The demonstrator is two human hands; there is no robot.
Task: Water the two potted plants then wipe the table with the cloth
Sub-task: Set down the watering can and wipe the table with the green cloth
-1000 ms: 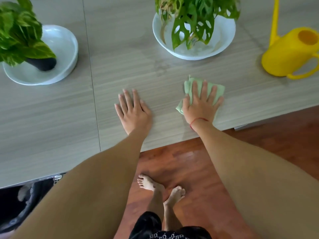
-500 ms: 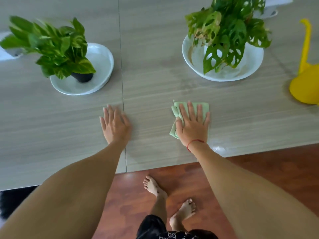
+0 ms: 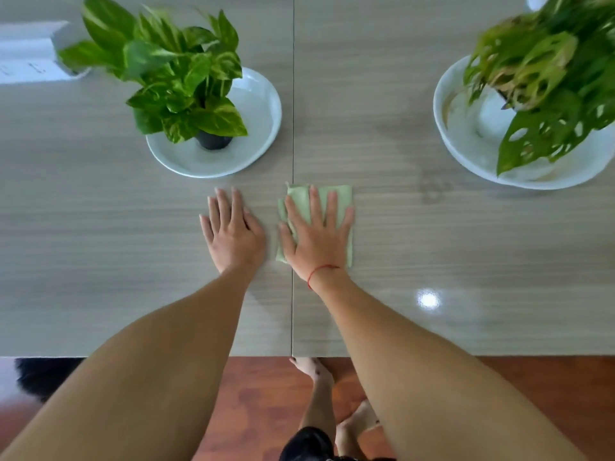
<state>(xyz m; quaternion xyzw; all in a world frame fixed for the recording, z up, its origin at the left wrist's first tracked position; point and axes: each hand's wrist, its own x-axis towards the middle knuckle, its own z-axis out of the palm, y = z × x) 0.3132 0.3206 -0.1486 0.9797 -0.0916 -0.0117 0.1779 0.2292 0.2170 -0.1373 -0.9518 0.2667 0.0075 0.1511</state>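
A folded light green cloth (image 3: 342, 194) lies on the grey wood-grain table (image 3: 100, 227), just right of the table's seam. My right hand (image 3: 316, 237), with a red thread on its wrist, presses flat on the cloth with fingers spread. Beside it to the left, my left hand (image 3: 233, 234) rests flat on the bare table and holds nothing. A leafy variegated plant (image 3: 179, 78) in a small black pot (image 3: 213, 141) stands in a white dish (image 3: 259, 104) behind my left hand. A holey-leaved plant (image 3: 539, 71) sits in a white bowl (image 3: 466, 144) at the far right.
Faint damp marks (image 3: 432, 191) show on the table between the cloth and the right bowl. A white object (image 3: 26, 51) lies at the far left. The table's front edge is near my body, with red-brown floor (image 3: 259, 394) and my bare feet below.
My right hand has slid the cloth to the left along the table, up to the seam. My left hand moved left with it. The yellow watering can has left the view.
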